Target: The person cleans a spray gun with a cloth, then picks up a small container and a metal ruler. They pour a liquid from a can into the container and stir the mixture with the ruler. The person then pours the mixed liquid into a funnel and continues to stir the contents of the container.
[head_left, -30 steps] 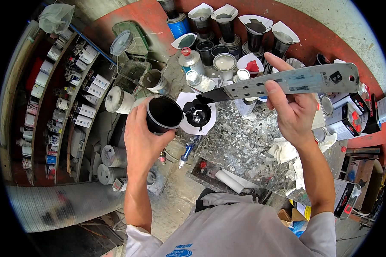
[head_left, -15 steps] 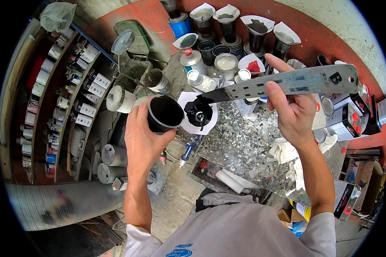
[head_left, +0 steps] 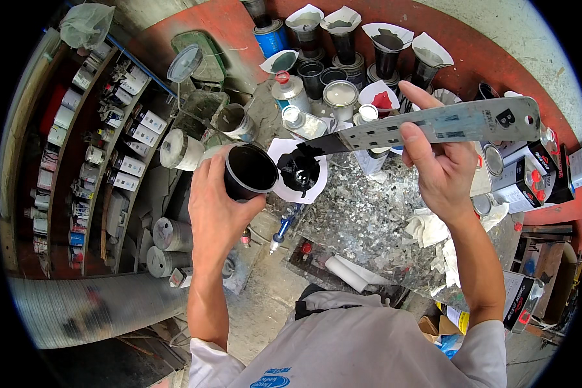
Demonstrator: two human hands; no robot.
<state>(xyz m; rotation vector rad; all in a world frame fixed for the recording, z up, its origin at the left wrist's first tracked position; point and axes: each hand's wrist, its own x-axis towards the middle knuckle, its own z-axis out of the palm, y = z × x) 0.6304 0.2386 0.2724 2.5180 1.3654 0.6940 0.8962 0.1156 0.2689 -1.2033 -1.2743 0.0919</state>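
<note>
My left hand [head_left: 216,210] is wrapped round a black cup [head_left: 249,169], whose mouth leans toward a white paper strainer [head_left: 318,184]. Black paint [head_left: 302,169] coats the middle of the strainer, with a glossy spot in it. In my right hand [head_left: 436,161] is a long flat metal mixing stick [head_left: 446,124] with a row of square holes. Thumb and fingers pinch it while the index finger points away. Its paint-blackened tip reaches over the strainer, near the cup's rim. Below the strainer a blue and silver spray gun [head_left: 282,234] shows in part.
A paint-spattered workbench [head_left: 375,210] carries cans, bottles and several paper strainers on cups along its back. White rags [head_left: 427,227] lie at the right, near metal solvent cans [head_left: 520,181]. Shelves of small tins [head_left: 97,155] stand at the left. A white paper roll [head_left: 346,273] lies at the bench's front.
The black cup in my left hand has shifted very slightly. My right hand and the mixing stick have hardly moved.
</note>
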